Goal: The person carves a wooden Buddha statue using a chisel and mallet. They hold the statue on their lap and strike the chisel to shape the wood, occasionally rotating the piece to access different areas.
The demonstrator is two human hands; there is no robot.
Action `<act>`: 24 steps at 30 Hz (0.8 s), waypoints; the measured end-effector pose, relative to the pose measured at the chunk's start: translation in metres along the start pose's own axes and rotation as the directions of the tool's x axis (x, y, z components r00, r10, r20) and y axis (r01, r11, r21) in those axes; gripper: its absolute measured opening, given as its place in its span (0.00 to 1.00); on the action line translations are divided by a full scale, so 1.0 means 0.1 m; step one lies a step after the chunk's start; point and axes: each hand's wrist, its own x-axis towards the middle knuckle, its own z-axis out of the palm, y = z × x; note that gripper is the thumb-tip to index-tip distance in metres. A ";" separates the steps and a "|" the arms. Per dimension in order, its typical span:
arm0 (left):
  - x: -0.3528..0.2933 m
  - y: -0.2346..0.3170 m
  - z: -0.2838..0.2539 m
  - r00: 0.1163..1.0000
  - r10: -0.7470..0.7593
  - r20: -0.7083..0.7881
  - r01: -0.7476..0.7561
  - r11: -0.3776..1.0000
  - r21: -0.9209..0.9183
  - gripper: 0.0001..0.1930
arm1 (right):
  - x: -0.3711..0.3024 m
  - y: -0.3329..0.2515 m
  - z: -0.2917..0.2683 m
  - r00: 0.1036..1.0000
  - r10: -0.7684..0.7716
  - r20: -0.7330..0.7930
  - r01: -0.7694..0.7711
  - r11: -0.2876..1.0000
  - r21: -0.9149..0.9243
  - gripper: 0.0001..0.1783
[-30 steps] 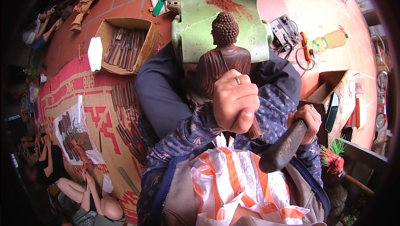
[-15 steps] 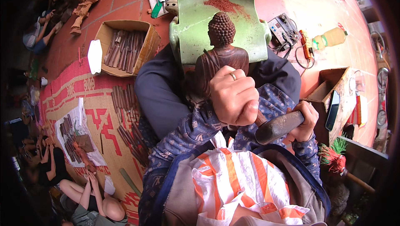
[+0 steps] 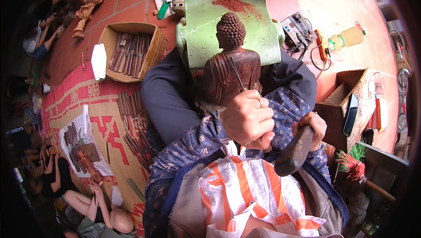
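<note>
A dark brown wooden carved statue (image 3: 217,73) stands between my legs, its back toward me and its head covered in small round knobs. My left hand (image 3: 248,120) is closed around a chisel (image 3: 237,75); the thin metal shaft rises out of the fist, its tip at the upper back of the figure. Most of the chisel's handle is hidden inside the fist. My right hand (image 3: 312,128) grips a dark wooden mallet (image 3: 294,152), its rounded end hanging low in front of my striped orange and white cloth, apart from the chisel.
A green plastic chair (image 3: 201,36) with reddish shavings stands behind the statue. To the left, a cardboard box (image 3: 160,45) holds several tools, and more lie on the patterned mat (image 3: 105,102). At right are an electrical unit (image 3: 298,29), a plastic bottle (image 3: 351,37) and a phone (image 3: 350,115) on a box. Other people sit at far left.
My left hand has dropped lower, baring the chisel's shaft against the statue's back. The mallet has swung down and away from the chisel's handle end.
</note>
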 end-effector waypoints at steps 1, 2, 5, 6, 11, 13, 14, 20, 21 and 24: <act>0.00 0.00 0.00 1.000 -0.007 -0.001 0.007 1.000 0.002 0.16 | -0.01 0.00 0.01 1.000 -0.002 0.000 0.002 1.000 0.002 0.13; -0.01 0.00 0.00 1.000 -0.014 -0.001 0.014 1.000 0.005 0.16 | -0.02 0.01 0.01 1.000 -0.004 0.001 0.004 1.000 0.004 0.12; -0.01 0.00 0.00 1.000 -0.023 -0.004 0.023 1.000 0.007 0.16 | -0.03 0.01 0.02 1.000 -0.010 0.002 0.010 1.000 0.015 0.12; -0.01 0.00 0.01 1.000 -0.024 -0.004 0.024 1.000 0.007 0.16 | -0.04 0.01 0.02 1.000 -0.012 0.003 0.012 1.000 0.020 0.12; -0.01 0.01 0.00 1.000 -0.017 -0.003 0.017 1.000 0.007 0.17 | -0.03 0.00 0.01 1.000 -0.029 -0.009 0.029 0.999 0.025 0.12; -0.01 0.01 0.01 1.000 -0.018 -0.008 0.018 1.000 0.010 0.17 | -0.03 0.00 0.01 0.999 -0.039 -0.013 0.039 0.999 0.029 0.12; -0.01 0.01 0.01 1.000 -0.018 -0.013 0.018 1.000 0.013 0.17 | -0.04 0.01 0.02 0.999 -0.046 -0.017 0.047 0.998 0.033 0.12; -0.01 0.01 0.01 0.999 -0.030 -0.018 0.030 0.999 0.015 0.16 | -0.04 0.07 0.08 0.977 -0.199 -0.077 0.190 0.975 -0.115 0.11; -0.01 0.01 0.02 0.999 -0.032 -0.032 0.032 0.999 0.009 0.16 | -0.04 0.09 0.09 0.968 -0.234 -0.088 0.216 0.960 -0.179 0.11; -0.02 -0.11 -0.02 0.997 -0.051 -0.060 0.053 0.998 0.042 0.16 | -0.07 0.10 0.11 0.968 -0.225 -0.111 0.206 0.966 -0.158 0.12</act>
